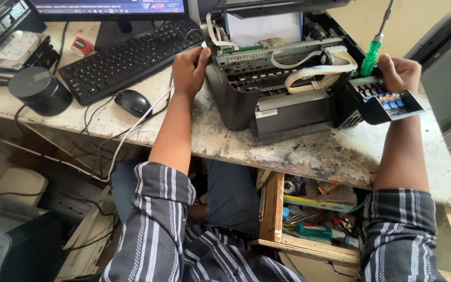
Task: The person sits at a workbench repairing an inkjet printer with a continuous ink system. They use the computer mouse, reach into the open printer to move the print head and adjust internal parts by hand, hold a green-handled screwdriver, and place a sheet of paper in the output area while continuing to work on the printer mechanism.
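Printer (267, 89): we log a dark grey unit, cover off, at upper centre of the frame on the paint-stained counter (314, 151), with white ribbon cables (314, 73) looped across its open top.
Left hand (189, 68): upper centre-left, gripping the printer's left wall; its fingers are curled over the rim, pressed together.
Right hand (400, 73): upper right, at the swung-out ink tank block (382, 102); whether its fingers pinch anything we cannot tell, since they fold behind the block.
Screwdriver (374, 52): green handle, steel shaft pointing up, standing just left of the right hand, touching or very near it.
Risk, cables: we judge a slip of the screwdriver tip could nick the ribbon cables just beside it.
Risk, ink: the tank block hangs past the body; tilting it further could spill ink on the counter.
Risk, balance: the printer sits near the counter's front edge, so a hard pull could tip it off.
Labels: a small white rectangular sticker (265, 113) on the printer's front; a blue and white strip on the tank block.
Surroundings: black keyboard (126, 57), mouse (133, 102) and round black speaker (40, 89) at upper left; open wooden drawer (309, 219) of tools at lower centre.
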